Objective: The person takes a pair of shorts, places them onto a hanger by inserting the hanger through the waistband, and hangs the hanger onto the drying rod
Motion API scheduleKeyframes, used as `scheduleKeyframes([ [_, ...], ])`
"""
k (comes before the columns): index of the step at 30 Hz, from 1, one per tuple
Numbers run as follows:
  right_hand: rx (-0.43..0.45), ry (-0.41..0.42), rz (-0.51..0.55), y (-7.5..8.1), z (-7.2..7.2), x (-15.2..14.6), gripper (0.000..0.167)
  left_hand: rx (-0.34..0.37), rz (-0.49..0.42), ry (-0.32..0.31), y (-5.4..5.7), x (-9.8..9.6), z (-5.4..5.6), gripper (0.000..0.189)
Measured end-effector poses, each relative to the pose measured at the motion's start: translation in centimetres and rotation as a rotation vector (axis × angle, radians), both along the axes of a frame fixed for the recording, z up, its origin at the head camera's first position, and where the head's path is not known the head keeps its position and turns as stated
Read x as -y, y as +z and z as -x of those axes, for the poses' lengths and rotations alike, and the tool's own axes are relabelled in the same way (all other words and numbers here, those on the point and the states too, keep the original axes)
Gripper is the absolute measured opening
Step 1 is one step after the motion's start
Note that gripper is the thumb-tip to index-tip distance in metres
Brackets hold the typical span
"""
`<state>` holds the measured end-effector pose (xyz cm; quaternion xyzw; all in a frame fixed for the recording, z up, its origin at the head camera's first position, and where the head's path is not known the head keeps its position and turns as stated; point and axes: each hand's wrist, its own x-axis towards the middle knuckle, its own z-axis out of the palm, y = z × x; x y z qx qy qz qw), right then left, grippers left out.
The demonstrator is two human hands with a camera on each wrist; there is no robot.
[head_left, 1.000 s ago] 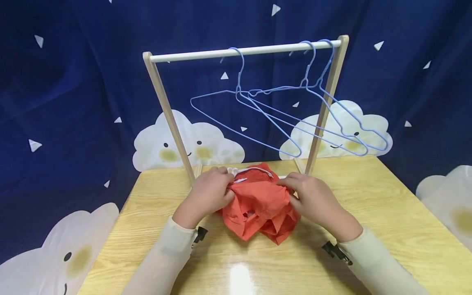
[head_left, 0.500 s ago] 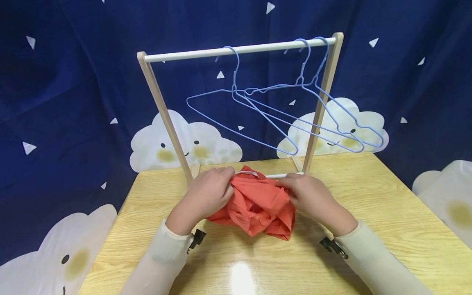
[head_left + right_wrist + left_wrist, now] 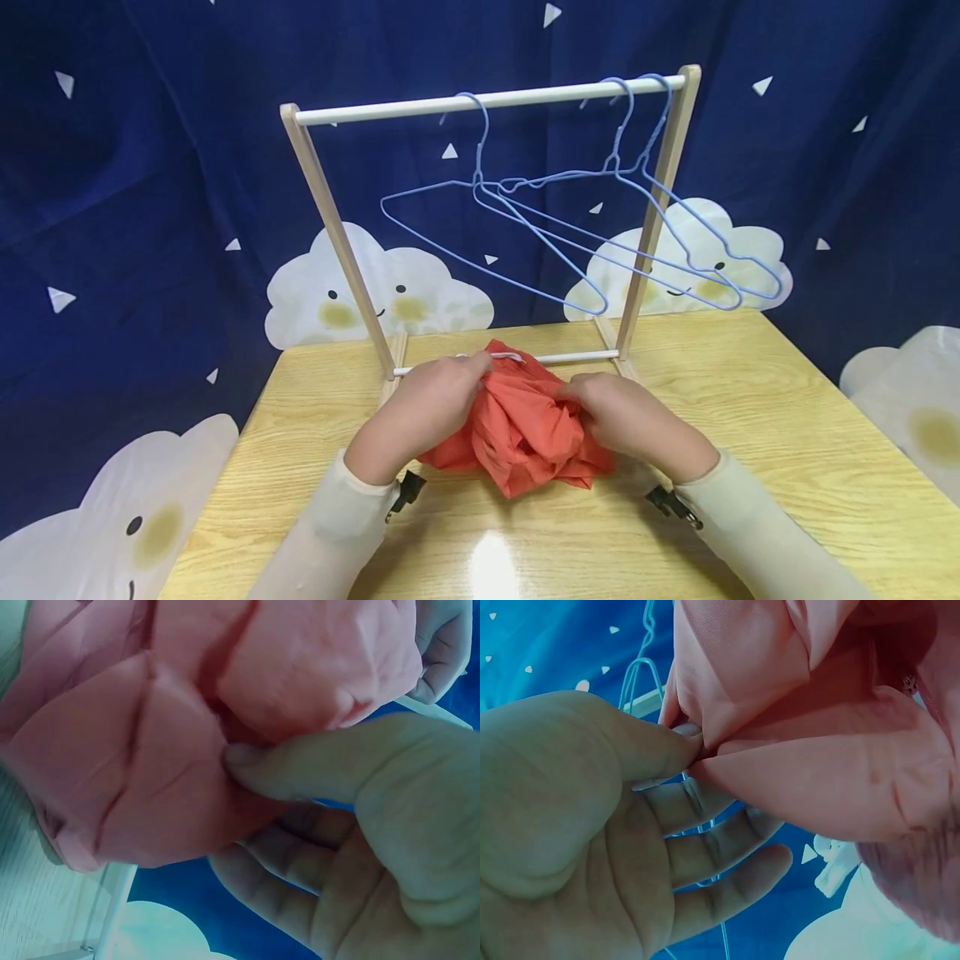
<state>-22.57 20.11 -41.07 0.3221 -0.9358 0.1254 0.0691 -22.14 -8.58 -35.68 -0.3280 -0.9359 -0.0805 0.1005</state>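
A crumpled red cloth garment (image 3: 517, 437) is bunched between both hands above the wooden table. A white cord (image 3: 506, 357) shows at its upper edge; what kind of garment it is cannot be told. My left hand (image 3: 438, 396) pinches its upper left edge. In the left wrist view, the thumb (image 3: 660, 746) and forefinger nip a fold of the garment (image 3: 840, 772), while the other fingers extend below. On the other side, my right hand (image 3: 618, 412) grips the cloth. Its thumb (image 3: 292, 765) presses the garment (image 3: 135, 750) in the right wrist view, fingers behind.
Just beyond the hands stands a small rack with wooden posts (image 3: 337, 233) and a white top rail (image 3: 390, 111). Blue wire hangers (image 3: 491, 275) hang from it, two crowded near the right post. Wooden tabletop (image 3: 750, 400) spreads around; a dark blue curtain (image 3: 187, 192) hangs behind.
Both hands have come slightly lower and nearer with the garment. Its folds have shifted, with cloth spreading out under the left hand, and less of the white cord shows. The hangers keep their places.
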Motion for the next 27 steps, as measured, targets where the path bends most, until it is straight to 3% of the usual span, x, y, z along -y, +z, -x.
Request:
scheduleKeyframes([
  [6,0.072,0.033,-0.033,0.5,-0.5,-0.2,0.066,-0.022,0.034,0.013,-0.2,-0.4,-0.1,0.006],
  [9,0.08,0.025,-0.019,0.9,-0.9,-0.2,0.064,-0.025,0.047,0.008,-0.2,-0.7,-0.1,0.007],
  [15,-0.038,0.022,0.043,1.6,-1.5,0.3,0.052,-0.065,0.056,0.0,-0.4,-1.3,-0.4,0.009],
  [27,-0.198,0.068,0.144,2.3,-2.6,1.8,0.048,-0.119,0.071,-0.044,-0.4,-2.5,-1.5,0.005],
])
